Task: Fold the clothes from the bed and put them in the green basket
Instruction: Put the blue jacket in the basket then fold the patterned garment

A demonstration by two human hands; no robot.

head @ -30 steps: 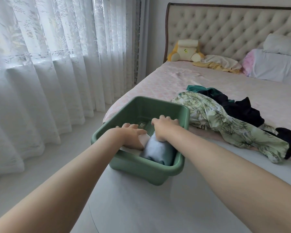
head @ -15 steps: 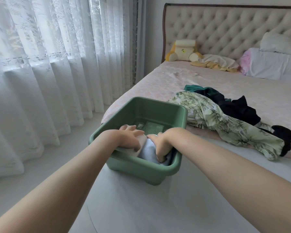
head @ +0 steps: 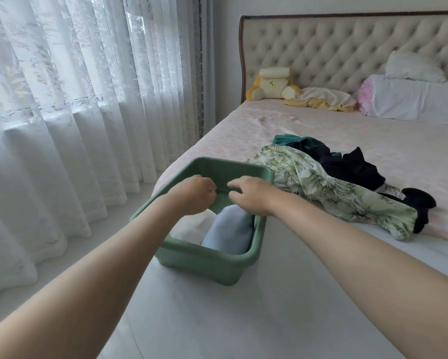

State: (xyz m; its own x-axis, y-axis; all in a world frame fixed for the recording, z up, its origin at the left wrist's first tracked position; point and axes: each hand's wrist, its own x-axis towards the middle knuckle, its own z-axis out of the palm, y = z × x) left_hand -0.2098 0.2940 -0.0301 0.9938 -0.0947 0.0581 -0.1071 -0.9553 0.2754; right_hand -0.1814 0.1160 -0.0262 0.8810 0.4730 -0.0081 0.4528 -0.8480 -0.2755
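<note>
Basket (head: pixel 210 263) first: the green one sits on a smooth white surface at the near corner of the bed (head: pixel 243 130), and I can see two folded pieces tucked side by side at its near end, a light-blue garment (head: pixel 230 229) on the right and a white garment (head: pixel 191 226) on the left, touching each other. Both hands hover just above the open basket, close together but not touching. On my feed the left hand (head: pixel 191 194) has its fingers clenched into a loose fist with nothing visible in it, and the right hand (head: pixel 251 194) has its fingers released, loosely bent and pointing down, holding nothing either. Just right of the basket, on the pink sheet, is the unfolded pile: a leaf-print garment (head: pixel 321 187) lying right against the basket's far right corner, a dark teal piece (head: pixel 290 139) behind it, a black garment (head: pixel 352 167) on top, and another black piece (head: pixel 420 203) at the far right end. Further back there's a yellow plush toy (head: pixel 272 84) against the tufted headboard (head: pixel 334 47), white pillows (head: pixel 412 97) to the right, and lace curtains (head: pixel 62 99) all along the left.
</note>
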